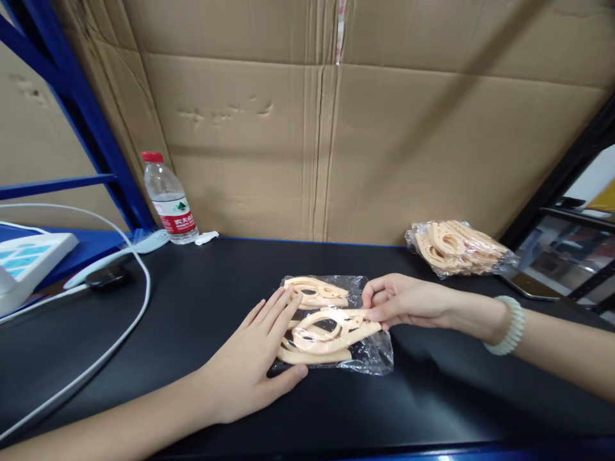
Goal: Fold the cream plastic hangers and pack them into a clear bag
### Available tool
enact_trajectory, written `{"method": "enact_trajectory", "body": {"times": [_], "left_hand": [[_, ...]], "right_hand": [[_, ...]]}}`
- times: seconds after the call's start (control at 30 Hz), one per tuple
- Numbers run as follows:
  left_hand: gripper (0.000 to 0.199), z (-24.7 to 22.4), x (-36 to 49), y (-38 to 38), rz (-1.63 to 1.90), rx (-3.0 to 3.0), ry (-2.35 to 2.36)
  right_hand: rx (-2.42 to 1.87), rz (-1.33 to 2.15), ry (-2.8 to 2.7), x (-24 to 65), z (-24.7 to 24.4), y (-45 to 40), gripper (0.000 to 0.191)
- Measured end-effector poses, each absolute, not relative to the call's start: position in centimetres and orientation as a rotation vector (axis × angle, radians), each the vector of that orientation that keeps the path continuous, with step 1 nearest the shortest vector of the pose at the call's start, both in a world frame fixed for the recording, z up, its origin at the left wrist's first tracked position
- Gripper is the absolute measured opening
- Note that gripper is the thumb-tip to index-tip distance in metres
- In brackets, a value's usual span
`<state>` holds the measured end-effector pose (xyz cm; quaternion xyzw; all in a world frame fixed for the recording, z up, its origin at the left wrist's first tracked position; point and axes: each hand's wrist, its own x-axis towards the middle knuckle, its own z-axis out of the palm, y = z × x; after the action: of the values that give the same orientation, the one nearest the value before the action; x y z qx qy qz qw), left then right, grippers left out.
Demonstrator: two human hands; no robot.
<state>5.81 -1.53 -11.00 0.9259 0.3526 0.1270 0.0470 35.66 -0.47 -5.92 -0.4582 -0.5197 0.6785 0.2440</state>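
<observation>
A clear plastic bag (379, 358) with beige folding hangers (312, 294) lies on the black table in front of me. My left hand (262, 349) rests on the bag's left side, fingers stretched out and thumb apart. From the right, my right hand (408, 301) pinches the end of one beige folding hanger (336, 336) between thumb and fingers. This hanger lies over the others; whether it is inside or on top of the plastic I cannot tell. A pale beaded bracelet (507, 326) circles my right wrist.
Another clear bag of beige hangers (456, 246) sits at the back right, near a phone-like flat object (531, 285). A red-capped water bottle (170, 202) stands back left. A white cable (144, 282) loops over the table's left side. Cardboard (250, 141) walls the back.
</observation>
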Motion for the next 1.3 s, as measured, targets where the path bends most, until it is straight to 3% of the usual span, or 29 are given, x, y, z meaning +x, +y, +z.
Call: {"method": "enact_trajectory", "body": {"times": [0.47, 0.67, 1.03, 1.3], "left_hand": [[0.086, -10.6, 6.0, -1.8, 0.377, 2.728, 1.095], [0.099, -10.3, 5.6, -1.8, 0.567, 2.554, 1.009], [0.111, -9.9, 5.3, -2.2, 0.569, 2.401, 1.004], [0.107, -9.9, 5.5, -2.6, 0.561, 2.461, 0.952]], "right_hand": [[-1.283, 1.621, -1.414, 32.5, -8.4, -1.8, 0.044], [-1.338, 1.591, -1.445, 32.8, -8.5, -2.4, 0.036], [-1.338, 1.822, -1.254, 33.8, -4.8, -4.3, 0.038], [-1.292, 1.933, -1.185, 33.3, -5.1, -4.1, 0.033]]}}
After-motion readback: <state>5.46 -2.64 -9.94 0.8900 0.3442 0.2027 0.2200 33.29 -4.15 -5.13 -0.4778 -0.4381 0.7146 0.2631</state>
